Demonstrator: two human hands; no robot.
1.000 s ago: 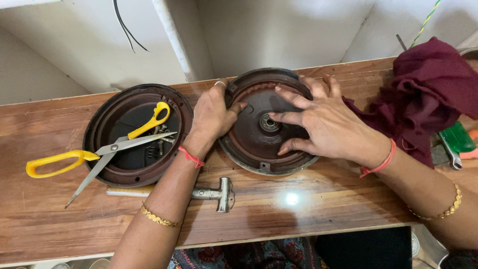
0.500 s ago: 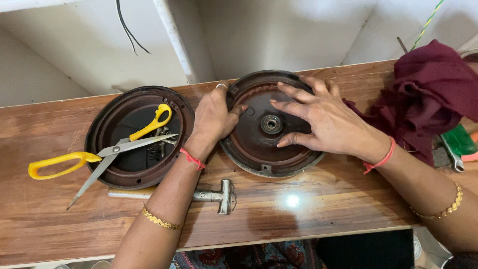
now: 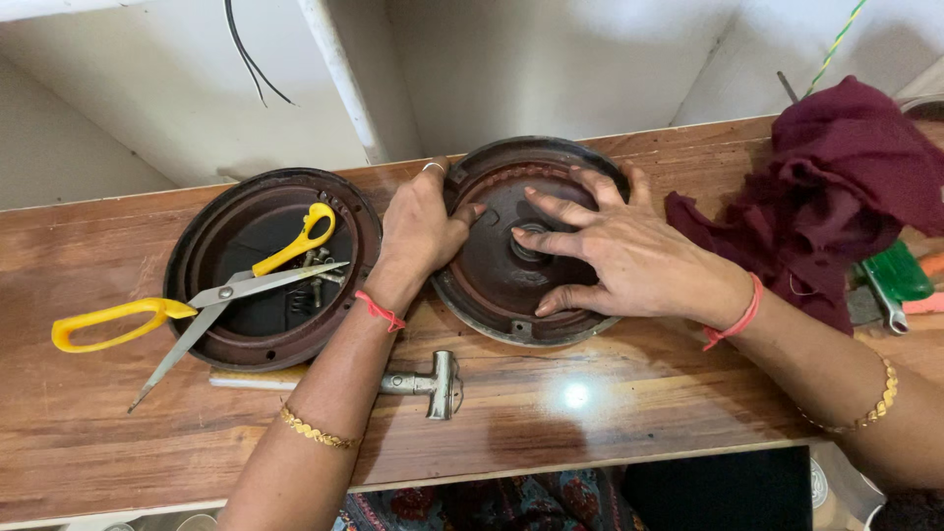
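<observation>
Under both hands, on the long brown wooden surface [image 3: 610, 393], lies a round dark brown metal cover with a bearing in its middle [image 3: 511, 265]. The left hand [image 3: 418, 231] clasps its left rim, the thumb hooked over the edge and the fingers curled on the outside. The right hand [image 3: 629, 256] lies flat and spread on the cover, its fingers reaching toward the centre hub; it presses more than it grips, and it closes around nothing.

Compared with one second ago, the cover sits a little differently under the palms: the fingers of the right hand are now closer to the hub, and the left thumb is deeper over the rim. The disc seems to be turned or shifted slightly, so I judge the person is settling or rotating it on the surface, not lifting it.

Just left of the left hand stands a second round dark brown metal housing with springs inside [image 3: 270, 270]. Across it lie long steel scissors with yellow handles [image 3: 197, 300], and they have not moved. Near the left wrist, toward the person, lies a small grey metal T-shaped key [image 3: 433, 383]. Beyond the right wrist there is a crumpled maroon cloth [image 3: 836, 187], and next to it a green-handled tool [image 3: 895, 280].
</observation>
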